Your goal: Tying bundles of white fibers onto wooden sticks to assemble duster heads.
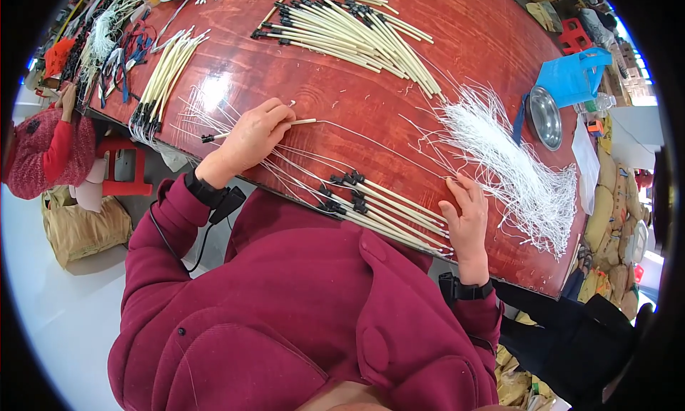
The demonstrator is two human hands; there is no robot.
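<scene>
My left hand [258, 136] is closed around a slender cream tube [305, 121], whose black-fitted end sticks out on the wrist side. A thin white string [385, 146] runs from the tube's right end across the table to the fingertips of my right hand [467, 215]. That hand has its thumb and index finger apart, and the string's end meets the index fingertip. Between my hands, at the near table edge, lies a row of finished-looking cream tubes [399, 215] with black ends to the left and white strings trailing from them.
On the red table [342, 100] lie a big heap of cream tubes [349, 36], a white string bundle [510, 165] and another tube bunch [168, 75]. A metal bowl [545, 118] and blue bag [567, 79] are at the right. Another person [50, 154] sits at the left.
</scene>
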